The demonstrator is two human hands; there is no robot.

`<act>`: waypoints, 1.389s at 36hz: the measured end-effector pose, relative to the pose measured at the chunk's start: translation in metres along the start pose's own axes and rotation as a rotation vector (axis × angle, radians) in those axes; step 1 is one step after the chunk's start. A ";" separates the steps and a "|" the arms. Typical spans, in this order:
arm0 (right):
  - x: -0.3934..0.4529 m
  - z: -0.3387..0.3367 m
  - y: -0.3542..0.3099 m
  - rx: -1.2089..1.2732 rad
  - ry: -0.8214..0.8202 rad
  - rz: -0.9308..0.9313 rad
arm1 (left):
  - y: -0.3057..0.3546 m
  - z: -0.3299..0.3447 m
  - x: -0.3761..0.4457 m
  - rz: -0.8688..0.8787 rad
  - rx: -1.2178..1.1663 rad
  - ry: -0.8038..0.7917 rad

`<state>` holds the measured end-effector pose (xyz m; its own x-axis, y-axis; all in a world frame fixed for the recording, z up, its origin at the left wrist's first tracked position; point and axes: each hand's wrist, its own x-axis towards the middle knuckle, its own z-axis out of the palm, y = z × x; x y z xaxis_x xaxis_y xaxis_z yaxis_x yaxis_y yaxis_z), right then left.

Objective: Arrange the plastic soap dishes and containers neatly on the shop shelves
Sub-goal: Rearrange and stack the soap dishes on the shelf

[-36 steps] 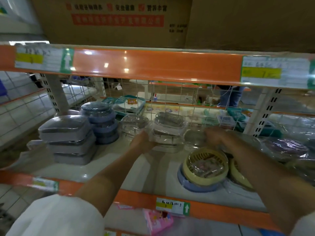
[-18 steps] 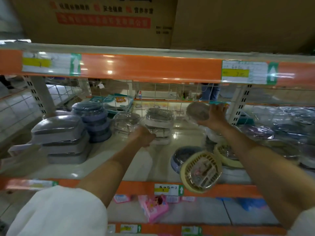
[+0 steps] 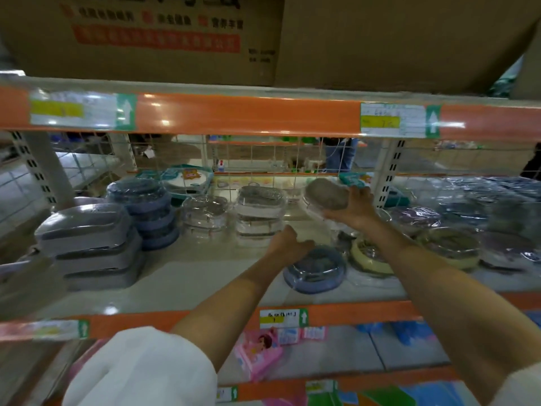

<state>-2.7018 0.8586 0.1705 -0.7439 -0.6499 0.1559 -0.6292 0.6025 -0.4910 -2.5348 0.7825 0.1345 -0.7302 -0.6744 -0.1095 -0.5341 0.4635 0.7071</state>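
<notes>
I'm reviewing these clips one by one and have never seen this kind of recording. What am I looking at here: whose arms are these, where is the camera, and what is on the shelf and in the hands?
No machine here: a person wears one wide-angle camera on the head, so you look down their own arms.

The right hand grips a clear wrapped soap dish, raised above the shelf.

The left hand reaches to a blue round dish near the front edge; whether it grips it is unclear.

On the shelf stand grey lidded boxes, a blue stack and two clear stacks. Cream round dishes lie on the right.

White sleeves (image 3: pixel 140 367), bare forearms
</notes>
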 end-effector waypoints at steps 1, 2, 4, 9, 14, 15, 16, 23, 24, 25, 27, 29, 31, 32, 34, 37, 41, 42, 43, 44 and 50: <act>-0.001 -0.001 -0.002 -0.003 0.002 -0.001 | -0.002 -0.004 0.001 0.006 -0.010 0.012; -0.002 -0.002 -0.003 -0.006 0.002 -0.003 | -0.004 -0.007 0.002 0.011 -0.010 0.024; -0.003 -0.002 -0.006 -0.007 -0.006 -0.017 | -0.007 -0.012 0.002 0.013 -0.009 0.046; -0.007 -0.005 -0.016 0.011 -0.017 -0.061 | -0.013 -0.024 0.001 -0.003 -0.046 0.109; -0.011 -0.007 -0.031 0.057 -0.010 -0.110 | -0.019 -0.042 0.000 -0.010 -0.095 0.162; -0.012 -0.008 -0.034 0.075 -0.008 -0.127 | -0.020 -0.045 0.002 -0.012 -0.096 0.167; -0.013 -0.009 -0.038 0.097 -0.013 -0.142 | -0.022 -0.049 0.003 -0.008 -0.112 0.182; -0.022 -0.005 -0.079 0.162 -0.080 -0.230 | -0.032 -0.084 0.007 -0.098 -0.542 0.230; -0.023 -0.002 -0.085 0.175 -0.097 -0.236 | -0.034 -0.090 0.007 -0.122 -0.614 0.224; -0.024 0.001 -0.091 0.183 -0.109 -0.243 | -0.036 -0.095 0.008 -0.136 -0.671 0.210; -0.025 0.008 -0.104 0.191 -0.119 -0.250 | -0.042 -0.104 0.008 -0.141 -0.757 0.196; -0.024 0.019 -0.116 0.204 -0.126 -0.245 | -0.049 -0.111 0.008 -0.151 -0.828 0.190; -0.024 0.029 -0.127 0.205 -0.139 -0.247 | -0.057 -0.117 0.009 -0.164 -0.867 0.188; -0.023 0.034 -0.132 0.206 -0.134 -0.258 | -0.060 -0.121 0.010 -0.177 -0.886 0.187; -0.022 0.043 -0.142 0.220 -0.134 -0.271 | -0.070 -0.127 0.011 -0.208 -0.897 0.185; -0.022 0.055 -0.158 0.232 -0.141 -0.294 | -0.086 -0.137 0.013 -0.223 -0.965 0.202; -0.018 0.067 -0.176 0.252 -0.155 -0.338 | -0.104 -0.154 0.012 -0.224 -1.060 0.289; -0.018 0.069 -0.178 0.263 -0.157 -0.337 | -0.108 -0.159 0.013 -0.230 -1.060 0.317; -0.019 0.070 -0.180 0.271 -0.155 -0.340 | -0.111 -0.164 0.013 -0.237 -1.050 0.341; -0.019 0.070 -0.182 0.275 -0.149 -0.353 | -0.115 -0.168 0.014 -0.238 -1.039 0.368; -0.013 0.077 -0.172 0.210 -0.131 -0.284 | -0.131 -0.179 0.021 -0.246 -1.065 0.426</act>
<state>-2.5664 0.7281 0.1867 -0.5025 -0.8393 0.2074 -0.7368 0.2902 -0.6107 -2.4037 0.6046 0.1645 -0.3476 -0.9102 -0.2252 0.1327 -0.2855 0.9491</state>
